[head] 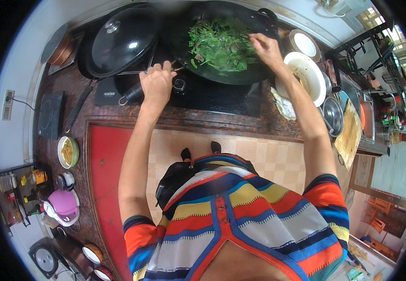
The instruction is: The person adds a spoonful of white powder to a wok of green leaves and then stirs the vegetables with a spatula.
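Observation:
My left hand is closed around the black handle of a large dark wok; the handle's ring end sticks out to the left. Chopped leafy greens are heaped in the wok, some with reddish stems. Over the wok's right side is my right hand, its fingers curled and their tips close to the edge of the greens. Whether something is pinched between those fingertips cannot be made out. The wok stands over a black cooktop.
A lidded pan stands left of the wok. To the right are a white bowl, a metal bowl, a cutting board and a sink. A bowl of food and a pink kettle sit on the left counter.

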Demonstrator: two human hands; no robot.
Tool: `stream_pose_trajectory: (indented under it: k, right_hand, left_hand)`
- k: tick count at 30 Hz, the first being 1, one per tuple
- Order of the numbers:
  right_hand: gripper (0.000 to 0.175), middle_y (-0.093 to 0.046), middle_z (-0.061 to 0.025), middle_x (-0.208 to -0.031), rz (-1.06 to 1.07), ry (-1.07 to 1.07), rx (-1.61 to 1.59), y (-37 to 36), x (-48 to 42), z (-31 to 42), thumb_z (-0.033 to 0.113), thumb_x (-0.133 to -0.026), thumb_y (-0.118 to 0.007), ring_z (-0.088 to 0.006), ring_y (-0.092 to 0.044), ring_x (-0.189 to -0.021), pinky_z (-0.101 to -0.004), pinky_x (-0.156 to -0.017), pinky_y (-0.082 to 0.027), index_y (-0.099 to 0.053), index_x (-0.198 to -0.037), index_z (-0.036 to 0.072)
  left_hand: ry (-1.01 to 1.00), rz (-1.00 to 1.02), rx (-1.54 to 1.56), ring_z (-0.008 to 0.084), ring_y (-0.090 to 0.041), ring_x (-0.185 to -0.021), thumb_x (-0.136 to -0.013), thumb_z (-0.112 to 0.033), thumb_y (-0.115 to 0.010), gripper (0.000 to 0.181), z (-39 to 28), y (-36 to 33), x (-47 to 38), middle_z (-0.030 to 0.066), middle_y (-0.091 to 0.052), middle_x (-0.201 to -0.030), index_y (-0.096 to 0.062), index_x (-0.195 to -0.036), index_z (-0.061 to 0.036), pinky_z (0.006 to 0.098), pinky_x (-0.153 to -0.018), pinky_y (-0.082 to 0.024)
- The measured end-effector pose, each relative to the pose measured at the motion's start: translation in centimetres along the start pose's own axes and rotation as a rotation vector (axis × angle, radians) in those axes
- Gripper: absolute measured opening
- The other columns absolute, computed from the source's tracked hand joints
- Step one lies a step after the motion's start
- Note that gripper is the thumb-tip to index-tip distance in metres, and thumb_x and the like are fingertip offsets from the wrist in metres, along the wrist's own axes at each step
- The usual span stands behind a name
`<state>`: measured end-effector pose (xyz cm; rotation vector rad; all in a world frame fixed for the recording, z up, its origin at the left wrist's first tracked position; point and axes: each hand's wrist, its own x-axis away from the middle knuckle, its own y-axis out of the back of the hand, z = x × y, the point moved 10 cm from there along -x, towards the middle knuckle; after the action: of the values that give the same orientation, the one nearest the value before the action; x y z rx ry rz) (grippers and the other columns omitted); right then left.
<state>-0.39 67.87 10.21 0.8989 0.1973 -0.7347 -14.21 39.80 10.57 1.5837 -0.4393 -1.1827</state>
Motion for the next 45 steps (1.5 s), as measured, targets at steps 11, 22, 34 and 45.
stream_pose_trajectory:
  k: [11, 22, 34, 45]
  right_hand:
    - [0.02, -0.069, -0.0151, -0.089, 0.467, -0.11, -0.086, 3.8, 3.0, 10.6, 0.012, -0.086, -0.058, -0.0185, -0.066, -0.079, -0.03, -0.071, -0.053, -0.066, -0.099, -0.001]
    - [0.02, -0.068, -0.0142, -0.092, 0.297, 0.093, 0.032, 1.4, 0.6, 3.8, 0.011, -0.087, -0.058, -0.0205, -0.067, -0.083, -0.0294, -0.072, -0.053, -0.065, -0.103, 0.001]
    - [0.023, -0.067, -0.0185, -0.092, 0.331, 0.049, -0.075, -2.2, 2.2, 4.5, 0.014, -0.086, -0.056, -0.0231, -0.067, -0.08, -0.0314, -0.073, -0.052, -0.065, -0.103, 0.001]
    - [0.023, -0.067, -0.0143, -0.079, 0.39, 0.12, -0.005, 1.7, 4.3, 11.1, 0.015, -0.087, -0.057, -0.0141, -0.062, -0.065, -0.0288, -0.058, -0.05, -0.065, -0.1, -0.003]
  left_hand:
    - [0.017, 0.027, -0.021, 0.0224, -0.062, -0.073, -0.079, -0.033, -0.064, 0.025, 0.6, -0.5, 0.2, 0.0054, -0.061, -0.076, -0.059, -0.086, -0.0095, 0.0399, -0.062, -0.043]
    - [0.012, 0.052, -0.007, 0.0238, -0.062, -0.074, -0.081, -0.032, -0.063, 0.025, 0.3, -0.6, 0.2, 0.006, -0.061, -0.078, -0.059, -0.089, -0.0084, 0.0408, -0.063, -0.045]
    - [0.026, 0.043, -0.001, 0.0242, -0.062, -0.073, -0.08, -0.031, -0.064, 0.025, 0.3, -0.5, 0.4, 0.0065, -0.061, -0.077, -0.059, -0.087, -0.0079, 0.041, -0.062, -0.044]
    - [0.009, 0.031, -0.05, 0.022, -0.062, -0.072, -0.081, -0.034, -0.062, 0.033, 0.6, -0.6, 0.4, 0.0052, -0.061, -0.077, -0.061, -0.104, -0.0102, 0.0391, -0.06, -0.045]
